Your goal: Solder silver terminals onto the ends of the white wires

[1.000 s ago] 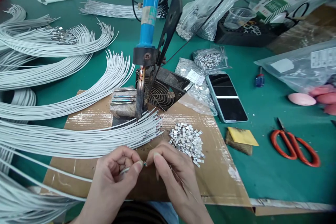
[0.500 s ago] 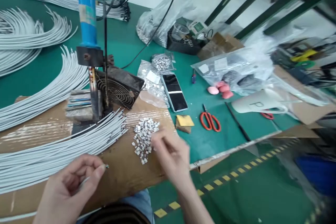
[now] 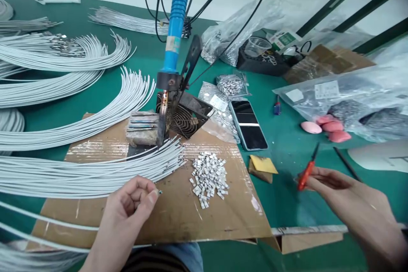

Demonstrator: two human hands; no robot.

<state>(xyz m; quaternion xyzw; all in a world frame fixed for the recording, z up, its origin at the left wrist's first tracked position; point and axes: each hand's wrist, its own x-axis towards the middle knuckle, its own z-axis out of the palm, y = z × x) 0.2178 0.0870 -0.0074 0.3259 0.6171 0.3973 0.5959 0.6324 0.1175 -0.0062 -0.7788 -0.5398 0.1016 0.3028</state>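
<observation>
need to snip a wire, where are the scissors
In the head view, the scissors are at right on the green mat, in the right hand, just right of the yellow sponge.

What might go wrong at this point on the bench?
The right hand is picking up the scissors at the mat's edge; they may slip off. The left hand pinches a wire tip, which could slip out. The soldering iron stands near the wires and might scorch them.

Shiny metal clips, matt cardboard
</observation>
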